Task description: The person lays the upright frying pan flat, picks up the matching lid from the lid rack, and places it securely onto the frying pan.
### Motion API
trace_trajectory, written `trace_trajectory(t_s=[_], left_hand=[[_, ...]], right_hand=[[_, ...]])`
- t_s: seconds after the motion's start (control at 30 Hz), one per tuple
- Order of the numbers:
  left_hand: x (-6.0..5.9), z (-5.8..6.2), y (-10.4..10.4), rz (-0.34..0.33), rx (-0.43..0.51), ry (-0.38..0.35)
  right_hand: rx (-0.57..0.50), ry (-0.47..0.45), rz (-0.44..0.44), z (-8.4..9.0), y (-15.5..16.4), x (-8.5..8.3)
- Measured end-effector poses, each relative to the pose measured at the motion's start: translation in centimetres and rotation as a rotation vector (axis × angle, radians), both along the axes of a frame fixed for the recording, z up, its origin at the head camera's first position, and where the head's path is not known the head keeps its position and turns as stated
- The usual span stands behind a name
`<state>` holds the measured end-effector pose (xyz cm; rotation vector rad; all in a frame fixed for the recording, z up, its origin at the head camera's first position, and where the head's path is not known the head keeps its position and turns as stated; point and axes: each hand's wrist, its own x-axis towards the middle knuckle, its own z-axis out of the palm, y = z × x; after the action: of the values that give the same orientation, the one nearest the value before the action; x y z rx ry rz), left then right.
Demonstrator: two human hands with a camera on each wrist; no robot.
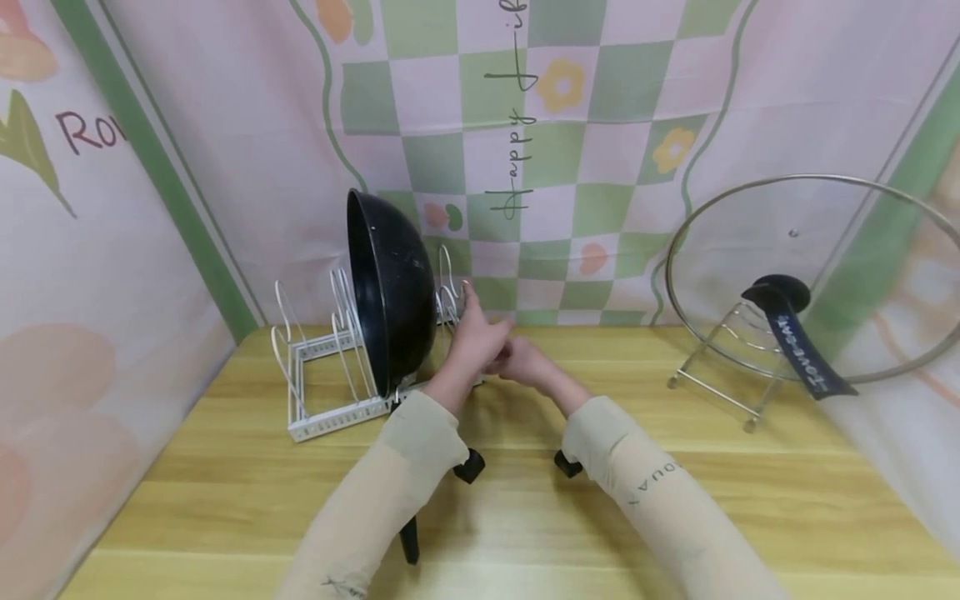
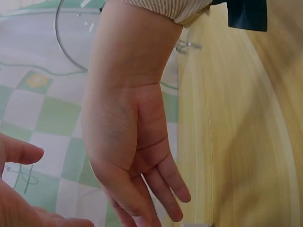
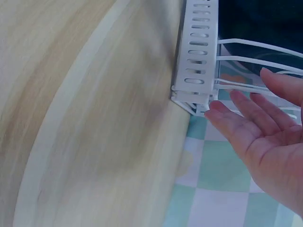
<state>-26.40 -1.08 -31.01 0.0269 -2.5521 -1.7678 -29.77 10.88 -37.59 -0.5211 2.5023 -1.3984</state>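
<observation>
A black wok stands on edge in a white wire rack at the back left of the table. Its black handle sticks out toward the front, partly covered by my left sleeve. My left hand is beside the rack's right end, thumb and index finger spread apart. Close by on its right is my right hand, overlapping it in the head view. In the right wrist view, the right hand's loosely straight fingers reach to the end of the rack's slotted rail. Neither hand grips anything visible.
On the right, a large glass lid with a metal rim and a black knob leans upright on a small wire stand. A patterned cloth hangs behind the wooden table. Black camera mounts sit under both wrists.
</observation>
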Motion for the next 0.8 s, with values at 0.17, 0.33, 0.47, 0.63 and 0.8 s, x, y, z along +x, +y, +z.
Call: trace_trajectory(t_s=[0.17, 0.33, 0.47, 0.63, 0.8], left_hand=[[0.5, 0.2, -0.4, -0.037, 0.069, -0.018], [1.1, 0.1, -1.1, -0.080, 0.092, -0.032], [1.6, 0.3, -1.6, -0.123, 0.102, -0.063], [2.1, 0.7, -2.4, -0.161, 0.059, -0.114], [2.6, 1.0, -2.7, -0.222, 0.003, -0.120]], right_hand=[[-0.069, -0.068, 0.009, 0.6, 0.2, 0.3], [-0.165, -0.136, 0.017, 0.7, 0.9, 0.7], [-0.205, -0.129, 0.045, 0.4, 1.6, 0.7], [-0.216, -0.129, 0.060, 0.5, 2.2, 1.1], [-0.206, -0.103, 0.076, 0.8, 2.9, 1.8]])
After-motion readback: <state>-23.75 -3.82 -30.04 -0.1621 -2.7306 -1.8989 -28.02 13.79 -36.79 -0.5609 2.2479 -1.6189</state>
